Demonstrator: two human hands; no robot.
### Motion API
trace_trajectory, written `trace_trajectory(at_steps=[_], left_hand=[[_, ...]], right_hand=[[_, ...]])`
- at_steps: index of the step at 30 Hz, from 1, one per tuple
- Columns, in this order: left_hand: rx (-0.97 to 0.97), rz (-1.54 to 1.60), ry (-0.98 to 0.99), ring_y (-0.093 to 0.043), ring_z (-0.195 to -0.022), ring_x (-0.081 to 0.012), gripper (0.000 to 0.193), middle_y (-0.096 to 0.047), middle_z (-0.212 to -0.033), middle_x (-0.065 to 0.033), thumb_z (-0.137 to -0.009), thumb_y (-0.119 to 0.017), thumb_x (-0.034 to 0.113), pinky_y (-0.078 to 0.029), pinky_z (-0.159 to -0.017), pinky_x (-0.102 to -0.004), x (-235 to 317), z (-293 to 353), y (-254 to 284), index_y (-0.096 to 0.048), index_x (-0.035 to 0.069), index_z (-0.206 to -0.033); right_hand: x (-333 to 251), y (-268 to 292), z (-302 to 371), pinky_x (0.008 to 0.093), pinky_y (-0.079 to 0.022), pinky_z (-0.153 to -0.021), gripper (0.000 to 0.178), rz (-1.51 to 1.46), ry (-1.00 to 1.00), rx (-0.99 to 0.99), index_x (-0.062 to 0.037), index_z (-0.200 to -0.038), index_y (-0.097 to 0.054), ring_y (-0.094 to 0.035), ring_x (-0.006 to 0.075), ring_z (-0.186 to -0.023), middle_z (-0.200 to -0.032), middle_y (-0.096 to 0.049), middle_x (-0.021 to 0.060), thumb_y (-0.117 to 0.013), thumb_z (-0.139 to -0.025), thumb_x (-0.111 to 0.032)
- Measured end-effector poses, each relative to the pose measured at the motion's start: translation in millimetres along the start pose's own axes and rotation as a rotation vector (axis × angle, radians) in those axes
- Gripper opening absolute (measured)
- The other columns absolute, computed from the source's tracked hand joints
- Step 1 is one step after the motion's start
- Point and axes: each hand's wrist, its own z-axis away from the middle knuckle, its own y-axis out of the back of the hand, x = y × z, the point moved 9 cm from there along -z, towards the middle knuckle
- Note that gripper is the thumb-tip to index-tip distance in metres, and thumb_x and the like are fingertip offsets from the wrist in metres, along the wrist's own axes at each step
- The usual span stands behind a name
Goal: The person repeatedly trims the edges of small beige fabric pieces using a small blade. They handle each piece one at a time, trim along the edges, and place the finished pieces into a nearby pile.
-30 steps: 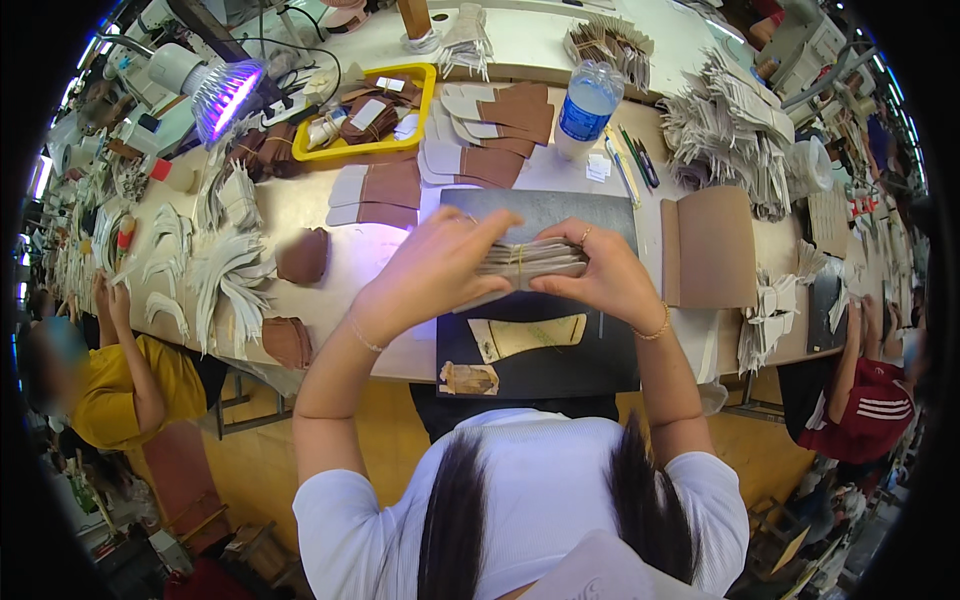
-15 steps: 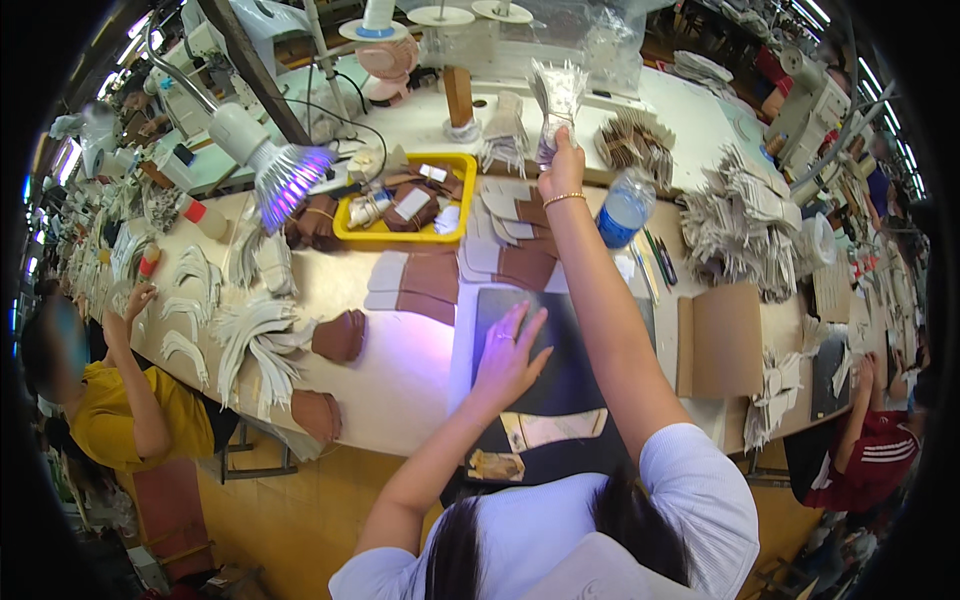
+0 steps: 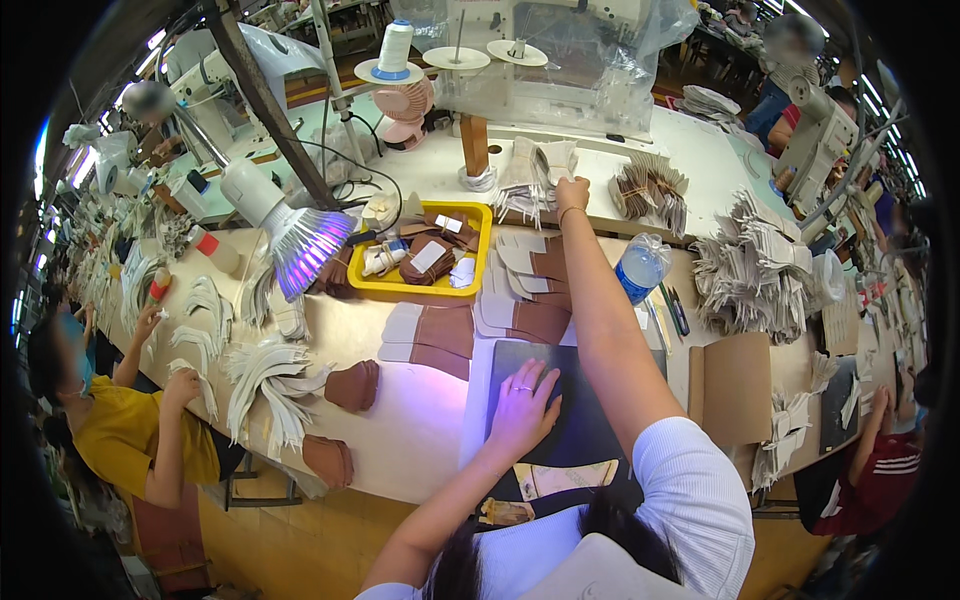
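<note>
White bench [image 3: 440, 172], far side: R hand [image 3: 572, 192], the nearer, grips pale bundle [image 3: 560, 158], long axis part-hidden; L hand [image 3: 525, 405] open, flat on black board [image 3: 580, 420].

The premises are a sewing workshop, of factory type. Evidence: a pale sewing machine [image 3: 822, 135] at upper right; a white thread cone [image 3: 396, 45] on a spool stand; bundles of cut pieces [image 3: 522, 182] and a large heap of pale pieces [image 3: 752, 265] along a shared worktable [image 3: 415, 400]. Workers in yellow [image 3: 140, 430] and dark red [image 3: 882, 485] occupy adjoining places under strip lights [image 3: 872, 92].
</note>
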Motion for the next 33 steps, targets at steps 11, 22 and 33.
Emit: trace_trajectory(at_steps=[11,22,33], left_hand=[[0.036,-0.035,-0.067,-0.053,-0.129,-0.0366,0.034,-0.057,-0.132,-0.0184,-0.087,-0.074,0.020,-0.041,-0.105,-0.0502,3.7,-5.0,4.6,-0.066,0.006,-0.117],[-0.055,-0.225,-0.196,-0.045,-0.140,-0.0408,0.042,-0.051,-0.149,-0.0225,-0.097,-0.066,0.023,-0.038,-0.112,-0.0514,7.8,0.1,-14.3,-0.062,0.002,-0.133],[-0.133,-0.202,-0.112,-0.042,-0.144,-0.0382,0.040,-0.048,-0.154,-0.0190,-0.099,-0.065,0.022,-0.034,-0.117,-0.0501,4.8,0.2,-12.5,-0.062,0.004,-0.134]], right_hand=[[-40.3,4.3,60.4,0.0559,-0.046,-0.100,0.051,0.724,0.229,-0.147,-0.0094,-0.138,-0.055,-0.056,0.0326,-0.126,-0.131,-0.063,0.0109,-0.060,-0.097,-0.038],[-104.8,155.4,350.2,0.0410,-0.054,-0.092,0.042,0.196,0.905,-1.218,-0.0056,-0.134,-0.064,-0.068,0.0313,-0.107,-0.116,-0.072,0.0174,-0.062,-0.098,-0.027],[9.3,656.5,294.5,0.0489,-0.042,-0.113,0.080,1.393,0.018,0.359,-0.0175,-0.147,-0.053,-0.042,0.0403,-0.143,-0.159,-0.041,0.0145,-0.086,-0.075,-0.031]])
